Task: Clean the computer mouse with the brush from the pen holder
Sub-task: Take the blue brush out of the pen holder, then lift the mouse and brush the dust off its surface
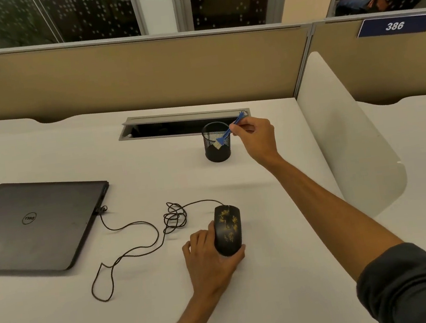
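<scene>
A black wired mouse (227, 230) speckled with yellow specks lies on the white desk, and my left hand (210, 259) grips it from the left and rear. Farther back stands a black mesh pen holder (216, 142). My right hand (254, 137) pinches the handle of a small blue brush (228, 131) with pale bristles. The brush is tilted, and its bristle end hangs over the holder's mouth.
A closed dark laptop (36, 225) lies at the left, with the mouse's tangled black cable (135, 239) plugged into it. A recessed cable tray (182, 123) runs behind the holder. A white divider (343, 130) borders the desk on the right, and a tan partition (140, 73) closes the back.
</scene>
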Tool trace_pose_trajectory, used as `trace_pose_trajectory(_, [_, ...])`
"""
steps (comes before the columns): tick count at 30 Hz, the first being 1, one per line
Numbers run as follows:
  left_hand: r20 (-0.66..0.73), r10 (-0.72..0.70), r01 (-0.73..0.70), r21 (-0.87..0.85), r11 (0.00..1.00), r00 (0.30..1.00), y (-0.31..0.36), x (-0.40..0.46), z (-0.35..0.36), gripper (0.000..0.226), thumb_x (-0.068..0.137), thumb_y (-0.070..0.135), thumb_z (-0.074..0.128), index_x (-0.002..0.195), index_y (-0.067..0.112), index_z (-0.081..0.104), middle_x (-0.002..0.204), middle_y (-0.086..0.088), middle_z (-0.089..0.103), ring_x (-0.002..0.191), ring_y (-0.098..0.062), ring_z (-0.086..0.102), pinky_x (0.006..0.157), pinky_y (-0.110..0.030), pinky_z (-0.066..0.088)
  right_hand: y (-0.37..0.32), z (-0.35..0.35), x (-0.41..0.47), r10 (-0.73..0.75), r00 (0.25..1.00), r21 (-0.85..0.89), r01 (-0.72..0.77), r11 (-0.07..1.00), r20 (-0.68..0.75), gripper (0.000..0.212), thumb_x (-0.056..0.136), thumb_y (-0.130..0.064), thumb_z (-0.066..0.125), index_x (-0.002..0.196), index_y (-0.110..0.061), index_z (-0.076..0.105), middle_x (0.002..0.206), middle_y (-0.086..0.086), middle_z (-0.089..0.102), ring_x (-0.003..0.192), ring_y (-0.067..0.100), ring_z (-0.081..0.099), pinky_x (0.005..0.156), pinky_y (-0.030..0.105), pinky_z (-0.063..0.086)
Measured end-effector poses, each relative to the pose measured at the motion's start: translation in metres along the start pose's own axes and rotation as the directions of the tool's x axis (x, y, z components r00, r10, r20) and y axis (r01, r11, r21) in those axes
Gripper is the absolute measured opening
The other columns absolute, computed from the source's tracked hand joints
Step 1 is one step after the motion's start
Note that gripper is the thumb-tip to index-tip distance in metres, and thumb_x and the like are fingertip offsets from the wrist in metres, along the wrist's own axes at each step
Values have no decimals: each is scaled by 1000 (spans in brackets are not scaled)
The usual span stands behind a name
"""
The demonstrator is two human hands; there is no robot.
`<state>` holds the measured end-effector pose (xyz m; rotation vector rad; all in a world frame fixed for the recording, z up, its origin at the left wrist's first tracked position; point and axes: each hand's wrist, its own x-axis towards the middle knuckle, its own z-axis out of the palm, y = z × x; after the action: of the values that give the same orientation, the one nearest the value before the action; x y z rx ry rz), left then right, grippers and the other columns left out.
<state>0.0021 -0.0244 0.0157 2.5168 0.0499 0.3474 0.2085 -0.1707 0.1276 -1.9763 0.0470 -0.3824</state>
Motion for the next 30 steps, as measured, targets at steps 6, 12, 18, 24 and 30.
trace_pose_trajectory(6, [-69, -19, 18, -10, 1000, 997, 17, -22, -13, 80, 63, 68, 64, 125, 18, 57, 97, 6, 63, 97, -16, 54, 88, -36, 39, 0, -41, -53, -51, 997, 14, 50, 999, 64, 26, 92, -21, 68, 108, -2, 71, 103, 11, 74, 88, 19, 70, 81, 17, 52])
trace_pose_trajectory(12, [-100, -9, 9, -5, 1000, 995, 22, -52, -22, 83, 64, 70, 63, 125, 16, 57, 106, 3, 66, 105, -16, 56, 94, -39, 38, 2, -78, -113, -25, 994, 73, 17, 997, 106, 14, 93, -20, 65, 103, -11, 66, 93, -1, 70, 78, 10, 70, 78, 9, 51])
trace_pose_trajectory(18, [-105, 21, -26, -41, 999, 994, 23, -80, -42, 82, 65, 72, 61, 125, 17, 57, 108, 2, 66, 105, -16, 56, 95, -36, 35, 1, -103, -176, 5, 995, 123, -17, 992, 96, 6, 96, -21, 60, 100, -17, 60, 83, -12, 70, 72, -5, 71, 74, 1, 47])
trace_pose_trajectory(24, [-77, 57, -60, -35, 998, 995, 13, -114, -73, 78, 65, 70, 63, 123, 18, 58, 105, 2, 66, 105, -16, 56, 95, -37, 34, -15, -116, -241, 21, 998, 186, -31, 982, 54, 8, 94, -20, 64, 101, -16, 63, 87, -9, 73, 81, 2, 74, 75, 5, 50])
trace_pose_trajectory(30, [-59, 130, -133, -55, 990, 990, 0, -153, -103, 76, 65, 69, 63, 122, 19, 58, 105, 3, 66, 104, -16, 56, 94, -41, 37, -40, -116, -311, 70, 998, 195, -70, 978, 7, 18, 90, -19, 68, 106, -12, 64, 94, -3, 73, 83, 4, 74, 78, 10, 53])
